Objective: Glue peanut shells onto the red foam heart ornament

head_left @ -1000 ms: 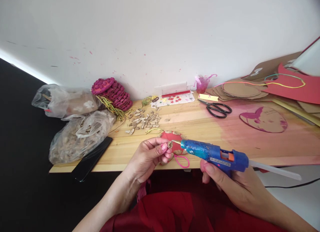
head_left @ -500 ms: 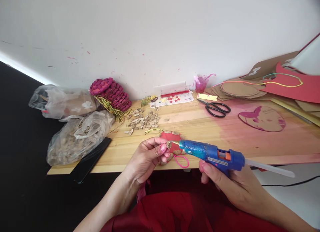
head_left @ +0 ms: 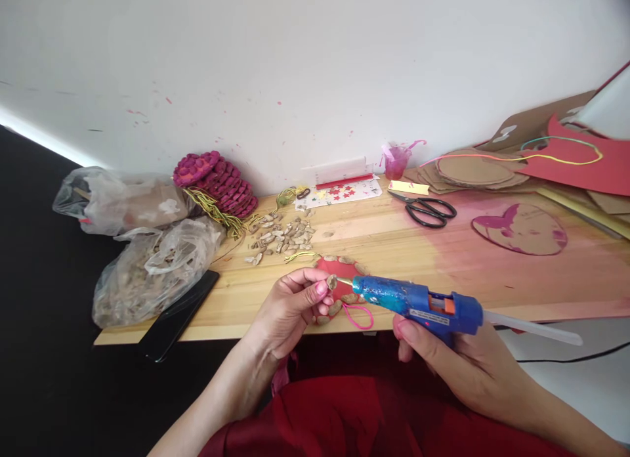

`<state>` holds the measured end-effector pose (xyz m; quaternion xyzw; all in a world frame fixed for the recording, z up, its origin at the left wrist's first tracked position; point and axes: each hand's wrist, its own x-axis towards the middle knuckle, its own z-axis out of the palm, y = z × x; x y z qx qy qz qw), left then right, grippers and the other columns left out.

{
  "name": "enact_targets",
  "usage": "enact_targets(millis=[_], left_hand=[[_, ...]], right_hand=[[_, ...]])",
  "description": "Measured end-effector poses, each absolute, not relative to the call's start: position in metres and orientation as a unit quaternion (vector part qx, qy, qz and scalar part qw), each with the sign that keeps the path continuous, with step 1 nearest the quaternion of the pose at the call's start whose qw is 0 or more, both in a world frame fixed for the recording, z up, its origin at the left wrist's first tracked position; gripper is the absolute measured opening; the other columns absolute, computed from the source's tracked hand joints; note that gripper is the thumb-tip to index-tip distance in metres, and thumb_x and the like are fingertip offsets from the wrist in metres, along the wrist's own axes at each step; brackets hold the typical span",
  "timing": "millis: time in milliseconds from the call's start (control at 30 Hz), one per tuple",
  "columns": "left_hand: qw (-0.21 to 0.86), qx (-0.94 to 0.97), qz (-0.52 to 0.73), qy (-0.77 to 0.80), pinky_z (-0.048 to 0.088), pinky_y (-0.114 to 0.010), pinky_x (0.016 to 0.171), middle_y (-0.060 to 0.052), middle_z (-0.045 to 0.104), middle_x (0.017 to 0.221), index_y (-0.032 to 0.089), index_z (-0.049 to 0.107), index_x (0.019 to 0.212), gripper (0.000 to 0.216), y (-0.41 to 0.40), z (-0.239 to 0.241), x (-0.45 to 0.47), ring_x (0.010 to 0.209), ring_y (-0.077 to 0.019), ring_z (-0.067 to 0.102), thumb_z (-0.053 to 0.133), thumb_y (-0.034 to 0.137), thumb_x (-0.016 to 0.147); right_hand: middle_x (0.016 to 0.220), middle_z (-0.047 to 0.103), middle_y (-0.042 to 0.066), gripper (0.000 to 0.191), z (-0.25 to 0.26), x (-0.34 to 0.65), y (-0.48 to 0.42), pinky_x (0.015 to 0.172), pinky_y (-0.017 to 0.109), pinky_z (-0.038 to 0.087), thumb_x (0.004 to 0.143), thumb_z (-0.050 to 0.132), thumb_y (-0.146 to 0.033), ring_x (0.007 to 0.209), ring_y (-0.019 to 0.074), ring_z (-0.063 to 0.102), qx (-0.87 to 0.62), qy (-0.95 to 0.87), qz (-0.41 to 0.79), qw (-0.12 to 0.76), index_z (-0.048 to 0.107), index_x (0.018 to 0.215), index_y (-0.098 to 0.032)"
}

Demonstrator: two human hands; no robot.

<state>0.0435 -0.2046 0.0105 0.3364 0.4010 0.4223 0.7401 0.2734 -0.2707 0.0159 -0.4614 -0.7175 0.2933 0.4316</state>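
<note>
Shifted slightly left since the earlier frame: blue glue gun (head_left: 418,303), together with the right hand (head_left: 453,358); also raised slightly, the peanut shell (head_left: 331,282) in the left hand (head_left: 290,306). Peanut shell location: between the tips of left thumb and forefinger, above the near part of the worktop (head_left: 236,280), in front of the nozzle. Left hand: pinched on the shell, with the remaining fingers curled below. Right hand: wrapped around the handle of the glue gun, thumb along the near side, trigger hidden. Nozzle: pointing left, at the edge of the shell; contact too small to confirm. Projecting from the rear of the gun: a translucent glue stick (head_left: 534,327). Directly behind the nozzle, on the worktop: a red disc (head_left: 336,268) edged with shells, with a pink cord loop (head_left: 373,319) at its near side. Farther back, left of the disc: a scatter of loose peanuts (head_left: 295,235). To the left, near the worktop edge: a black phone (head_left: 182,312) beside a knotted plastic bag (head_left: 152,280). To the right: black-handled scissors (head_left: 428,212) and a cardboard oval (head_left: 536,230) with purple paint.
</note>
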Motion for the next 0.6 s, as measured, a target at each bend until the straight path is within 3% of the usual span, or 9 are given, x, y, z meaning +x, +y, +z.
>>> enact_targets(millis=[600], left_hand=[[0.739, 0.338, 0.428, 0.395, 0.044, -0.016, 0.051, 0.0, 0.066, 0.061, 0.015, 0.072, 0.079, 0.028, -0.2045, 0.008, 0.0448, 0.052, -0.0069, 0.057, 0.092, 0.027, 0.063]], right_hand=[[0.066, 0.066, -0.002, 0.033, 0.0121, 0.277, -0.274, 0.056, 0.027, 0.048, 0.098, 0.05, -0.031, 0.06, 0.0144, 0.063, -0.468, -0.707, 0.324, 0.42, 0.062, 0.069, -0.025]])
